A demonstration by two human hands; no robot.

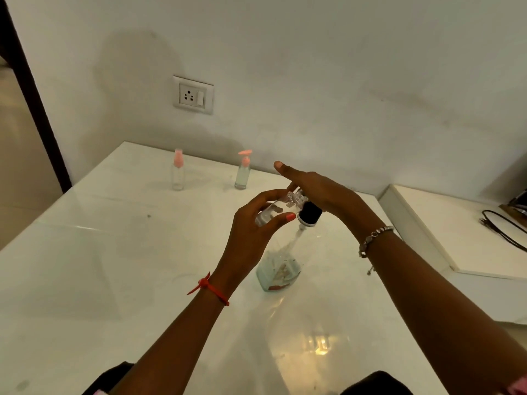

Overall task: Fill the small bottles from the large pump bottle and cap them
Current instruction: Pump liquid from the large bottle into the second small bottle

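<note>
A large clear pump bottle [281,269] with a black collar stands on the white table [114,266] in the middle. My right hand [316,189] lies flat on top of its pump head, fingers straight. My left hand [253,223] grips a small clear bottle [271,212], tilted with its open mouth at the pump spout. Two more small bottles stand at the back: one with a pink spray cap [178,171] on the left, one with a pink pump cap [243,171] and pale liquid inside to its right.
A wall socket [193,95] sits on the wall behind the table. To the right is a lower white ledge [467,238] with a black cable [502,226]. A dark door frame runs along the left edge.
</note>
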